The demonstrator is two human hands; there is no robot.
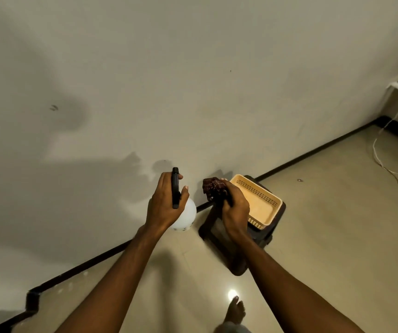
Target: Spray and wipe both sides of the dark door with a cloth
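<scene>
Fingers (180, 176) of the left hand (163, 205) are wrapped round the black spray head of the bottle (188, 213), thumb on the near side, holding it upright with its white body hanging below the palm. The right hand (235, 210) grips the dark red cloth (213, 188), bunched up, with the fingers closed round it and mostly hidden behind the knuckles. Both hands are raised just above a dark stool (235, 263) that carries a tan basket (260, 203) and stands on the floor (325, 236) against the pale wall (193, 92).

The door is not in view. A brown wooden edge shows at the far upper right, but I cannot tell whether it belongs to the door.

This looks like the very start of the task: the tools are in hand, and nothing shows any spraying or wiping done. The next move calls for turning away from the wall to find the door, keeping the bottle upright, pointing its nozzle at the door and shaking the cloth out flat enough to wipe.
</scene>
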